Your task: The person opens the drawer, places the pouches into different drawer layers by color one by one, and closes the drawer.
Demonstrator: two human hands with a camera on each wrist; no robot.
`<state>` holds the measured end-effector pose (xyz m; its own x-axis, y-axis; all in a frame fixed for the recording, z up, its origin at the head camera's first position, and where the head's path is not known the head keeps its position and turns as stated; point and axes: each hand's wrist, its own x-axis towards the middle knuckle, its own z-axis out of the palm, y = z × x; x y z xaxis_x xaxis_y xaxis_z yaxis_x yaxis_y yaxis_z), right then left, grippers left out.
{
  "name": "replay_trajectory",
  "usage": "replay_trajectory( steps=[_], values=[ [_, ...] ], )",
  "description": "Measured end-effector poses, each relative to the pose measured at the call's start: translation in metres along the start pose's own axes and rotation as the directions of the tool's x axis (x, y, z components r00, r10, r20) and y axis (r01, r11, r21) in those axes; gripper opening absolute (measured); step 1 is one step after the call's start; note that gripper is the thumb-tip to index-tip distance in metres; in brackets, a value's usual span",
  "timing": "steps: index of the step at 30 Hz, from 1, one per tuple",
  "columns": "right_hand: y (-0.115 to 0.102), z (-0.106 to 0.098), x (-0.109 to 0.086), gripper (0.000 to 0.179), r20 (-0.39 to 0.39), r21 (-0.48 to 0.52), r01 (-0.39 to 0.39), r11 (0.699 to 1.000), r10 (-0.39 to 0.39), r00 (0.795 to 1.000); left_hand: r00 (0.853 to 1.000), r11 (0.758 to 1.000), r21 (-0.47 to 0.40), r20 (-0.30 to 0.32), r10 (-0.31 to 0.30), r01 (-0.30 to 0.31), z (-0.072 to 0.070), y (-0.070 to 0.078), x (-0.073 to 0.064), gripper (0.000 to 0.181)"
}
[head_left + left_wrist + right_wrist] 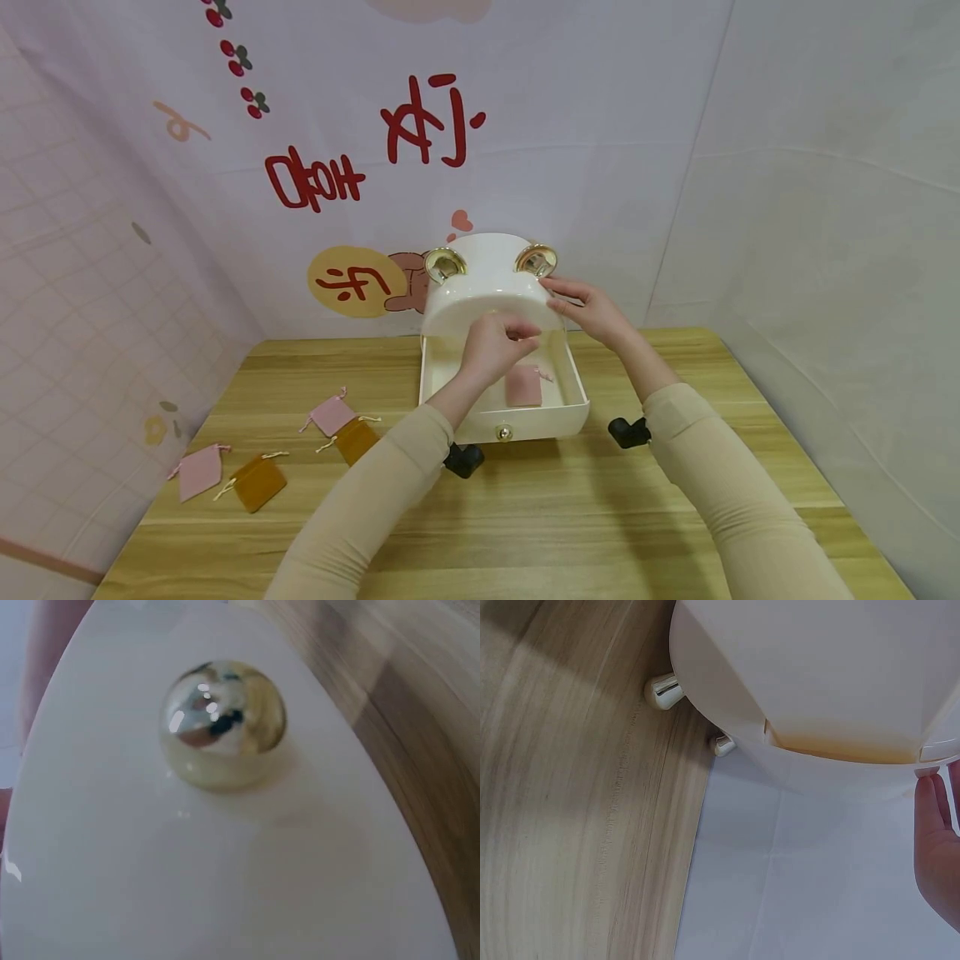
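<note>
A glossy white storage box (491, 267) with two gold ears stands at the back of the table, its lower drawer (576, 367) pulled out. Inside lies a small pink drawstring pouch (523, 387). My left hand (497, 343) hovers over the drawer in front of the box's upper face, fingers loosely bent, with nothing visible between them. The left wrist view is filled by a white front with a round gold knob (223, 720). With extended fingers, my right hand (592, 311) touches the box's right side just below the ear; the right wrist view shows these fingertips (928, 796) at its edge.
Two pink pouches (200, 473) (332, 415) and two orange-brown pouches (258, 483) (357, 439) lie on the wooden table (510, 533) to the left. Behind the box hangs a printed white cloth (585, 150). Short gold feet (664, 691) carry the box.
</note>
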<state>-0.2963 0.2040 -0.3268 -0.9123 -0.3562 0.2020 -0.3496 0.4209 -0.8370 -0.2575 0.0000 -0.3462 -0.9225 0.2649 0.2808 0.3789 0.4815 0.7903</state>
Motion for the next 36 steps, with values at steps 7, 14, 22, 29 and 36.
replay_trajectory(
  steps=[7, 14, 22, 29, 36],
  values=[
    [0.002, 0.0, 0.0, 0.044, 0.001, 0.002, -0.003, 1.0, 0.003, 1.0, 1.0, 0.995, -0.095, 0.011, -0.001, 0.002, -0.003, 0.002, -0.003, 0.013],
    [0.003, -0.001, 0.0, 0.044, 0.002, -0.002, -0.011, 1.0, 0.011, 1.0, 0.999, 0.975, -0.214, 0.006, 0.054, -0.051, -0.012, 0.003, -0.006, 0.021],
    [0.0, -0.001, -0.001, 0.044, 0.0, -0.011, -0.033, 0.999, 0.033, 0.999, 0.996, 0.957, -0.287, 0.056, 0.07, -0.051, -0.037, -0.007, -0.014, 0.03],
    [-0.001, 0.001, 0.0, 0.045, -0.007, -0.023, -0.041, 0.999, 0.041, 0.999, 0.995, 0.954, -0.295, 0.062, 0.072, -0.051, -0.058, -0.022, -0.024, 0.038],
    [-0.001, 0.001, 0.0, 0.045, 0.001, -0.022, -0.028, 0.999, 0.028, 1.0, 0.994, 0.954, -0.299, 0.096, 0.046, -0.016, -0.079, -0.043, -0.033, 0.043]
  ],
)
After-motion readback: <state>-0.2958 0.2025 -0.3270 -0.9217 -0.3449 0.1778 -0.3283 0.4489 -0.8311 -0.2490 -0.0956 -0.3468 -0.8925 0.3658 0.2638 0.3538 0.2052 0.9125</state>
